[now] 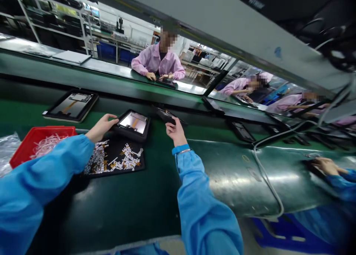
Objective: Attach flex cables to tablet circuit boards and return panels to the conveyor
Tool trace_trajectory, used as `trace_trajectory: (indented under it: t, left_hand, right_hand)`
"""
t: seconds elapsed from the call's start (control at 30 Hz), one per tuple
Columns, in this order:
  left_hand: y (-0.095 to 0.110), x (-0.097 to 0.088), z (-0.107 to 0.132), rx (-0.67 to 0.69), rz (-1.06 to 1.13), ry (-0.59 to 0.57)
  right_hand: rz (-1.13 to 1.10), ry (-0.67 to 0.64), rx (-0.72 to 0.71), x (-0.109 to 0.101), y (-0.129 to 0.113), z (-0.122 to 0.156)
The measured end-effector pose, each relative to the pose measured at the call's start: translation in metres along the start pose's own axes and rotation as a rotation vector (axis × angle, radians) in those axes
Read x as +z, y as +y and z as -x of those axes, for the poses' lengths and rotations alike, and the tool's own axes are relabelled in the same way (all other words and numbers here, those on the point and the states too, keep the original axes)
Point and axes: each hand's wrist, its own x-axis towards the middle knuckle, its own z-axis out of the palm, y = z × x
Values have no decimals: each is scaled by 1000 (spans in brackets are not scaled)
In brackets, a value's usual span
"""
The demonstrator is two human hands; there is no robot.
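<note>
My left hand (102,128) grips the left edge of an opened tablet (133,122), thumb and fingers closed on its rim. That tablet shows a shiny silver inside with an orange ribbon strip, and it rests over the back of a black tray (140,165) of small white and orange parts (126,158). To the right, my right hand (175,131) pinches the near edge of another dark tablet (165,115), which is tilted and seen nearly edge-on. Its underside is hidden.
A red bin (23,147) of white strips and a clear plastic bag (8,151) are at left. Another open tablet (71,106) lies behind. A white cable (264,173) crosses the bench at right, near a co-worker's hands (328,166). People in pink sit opposite.
</note>
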Motion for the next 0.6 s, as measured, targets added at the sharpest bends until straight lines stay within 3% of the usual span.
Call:
trace_trajectory:
  t: [0.13, 0.23, 0.33, 0.43, 0.5, 0.6]
  left_hand:
    - [13, 46, -27, -44, 142, -136]
    - [27, 67, -19, -36, 238, -257]
    - [36, 79, 0, -35, 331, -346]
    - [37, 78, 18, -61, 374, -352]
    - [33, 68, 28, -87, 352, -299]
    - [22, 35, 43, -103, 255, -199]
  right_hand:
    - [83, -125, 14, -14, -7, 42]
    - [151, -204, -11, -19, 2, 68]
    - [198, -262, -106, -13, 25, 92]
    - [270, -333, -211, -5, 53, 115]
    - [452, -513, -257, -3, 66, 127]
    - [863, -800, -306, -3, 75, 132]
